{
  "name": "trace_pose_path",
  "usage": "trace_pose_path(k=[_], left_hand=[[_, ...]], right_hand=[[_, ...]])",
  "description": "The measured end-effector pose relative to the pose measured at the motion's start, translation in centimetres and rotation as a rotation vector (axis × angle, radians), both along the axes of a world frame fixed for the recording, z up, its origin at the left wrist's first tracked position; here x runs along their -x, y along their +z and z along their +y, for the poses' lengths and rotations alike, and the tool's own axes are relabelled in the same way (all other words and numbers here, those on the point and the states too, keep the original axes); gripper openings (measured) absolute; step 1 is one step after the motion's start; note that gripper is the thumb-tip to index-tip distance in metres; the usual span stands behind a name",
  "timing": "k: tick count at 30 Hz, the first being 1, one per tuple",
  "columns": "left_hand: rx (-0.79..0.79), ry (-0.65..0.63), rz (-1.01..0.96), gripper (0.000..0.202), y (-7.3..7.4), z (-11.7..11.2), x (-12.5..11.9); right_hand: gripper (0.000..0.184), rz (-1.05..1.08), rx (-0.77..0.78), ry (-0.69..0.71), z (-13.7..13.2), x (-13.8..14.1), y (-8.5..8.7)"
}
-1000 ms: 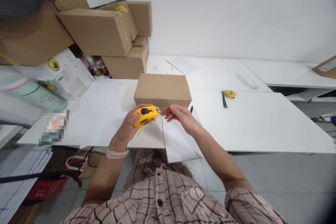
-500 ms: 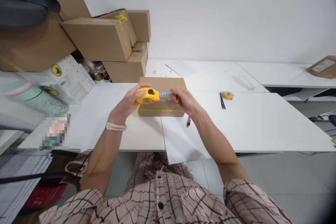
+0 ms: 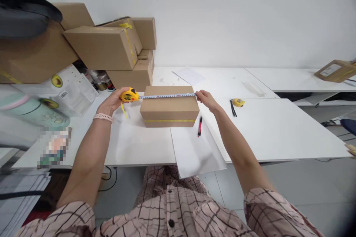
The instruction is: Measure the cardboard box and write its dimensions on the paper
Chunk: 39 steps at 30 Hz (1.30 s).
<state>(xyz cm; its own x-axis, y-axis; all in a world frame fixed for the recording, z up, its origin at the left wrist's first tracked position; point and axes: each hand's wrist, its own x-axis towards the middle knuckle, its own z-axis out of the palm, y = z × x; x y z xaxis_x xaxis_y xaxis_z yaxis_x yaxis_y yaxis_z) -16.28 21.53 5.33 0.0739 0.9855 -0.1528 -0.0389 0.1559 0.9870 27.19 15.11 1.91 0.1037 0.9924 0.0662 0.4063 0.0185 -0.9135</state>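
Note:
My left hand (image 3: 112, 100) is closed around the yellow case of a tape measure (image 3: 129, 95), just left of a brown cardboard box (image 3: 169, 105). From the case the silver blade runs across the top of the box to the right. At the box's right edge, the fingers of my right hand (image 3: 205, 99) pinch the blade's end. A yellow strap hangs below the case. The box lies closed on the white table, with a yellow strip along its front side. A red and black pen (image 3: 200, 126) rests on a white paper sheet (image 3: 191, 148) by its front right corner.
Another yellow tape measure (image 3: 238, 102) with a black strap lies to the right. Stacked cardboard boxes (image 3: 97, 46) and a mint-green bottle (image 3: 36, 111) stand at the left. A printed sheet (image 3: 189, 76) lies behind the box, and a labelled box (image 3: 335, 71) sits far right.
My hands have moved apart, the left one leftward and the right one rightward. The blade is pulled out much longer and now spans the box top.

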Motion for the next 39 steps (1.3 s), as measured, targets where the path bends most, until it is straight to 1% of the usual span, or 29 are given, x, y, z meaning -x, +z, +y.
trace_pose_path(k=[3, 5, 8, 11, 18, 27, 29, 31, 33, 34, 36, 37, 38, 39], left_hand=[[-0.043, -0.066, 0.028, 0.041, 0.4, 0.4, -0.2], [-0.049, -0.084, 0.055, 0.043, 0.6, 0.5, -0.4], [-0.047, -0.108, 0.085, 0.042, 0.9, 0.7, -0.4], [-0.053, -0.130, 0.094, 0.042, 1.0, 0.8, -0.3], [-0.042, -0.167, 0.072, 0.049, 1.3, 0.8, 0.2], [-0.051, -0.186, 0.091, 0.044, 0.9, 0.7, 0.8], [-0.058, -0.192, 0.117, 0.044, 1.2, 0.7, 0.9], [-0.086, -0.192, 0.151, 0.044, 2.1, 0.3, 1.0], [-0.125, -0.204, 0.184, 0.046, 3.3, -1.0, 1.0], [-0.143, -0.221, 0.197, 0.049, 3.9, -2.1, 0.9], [-0.160, -0.293, 0.214, 0.057, 4.5, -5.3, 0.2], [-0.157, -0.331, 0.210, 0.062, 4.4, -7.3, -0.6], [-0.139, -0.385, 0.193, 0.066, 4.0, -9.4, -1.7], [-0.101, -0.442, 0.167, 0.066, 3.3, -11.7, -3.1]], right_hand=[[0.038, -0.175, 0.037, 0.014, -0.2, 1.0, 0.0], [0.041, -0.230, 0.089, 0.008, -0.2, 1.4, -0.1], [0.044, -0.196, 0.149, 0.013, -0.1, 1.5, -0.3], [0.044, -0.171, 0.176, 0.021, -0.1, 1.5, -0.4], [0.046, -0.191, 0.178, 0.019, 0.0, 1.4, -0.5], [0.043, -0.191, 0.154, 0.035, -0.2, 1.7, -0.5], [0.040, -0.228, 0.128, 0.018, -0.3, 1.9, -0.2], [0.036, -0.279, 0.115, -0.005, -0.3, 1.9, 0.5], [0.034, -0.299, 0.125, -0.030, -0.4, 1.6, 1.6], [0.034, -0.284, 0.126, -0.044, -0.4, 1.5, 2.3], [0.034, -0.225, 0.082, -0.080, -0.5, 1.4, 3.7], [0.034, -0.193, 0.036, -0.094, -0.4, 1.5, 4.4], [0.035, -0.165, -0.016, -0.093, -0.3, 1.8, 5.1], [0.034, -0.150, -0.062, -0.075, 0.0, 2.3, 5.6]])
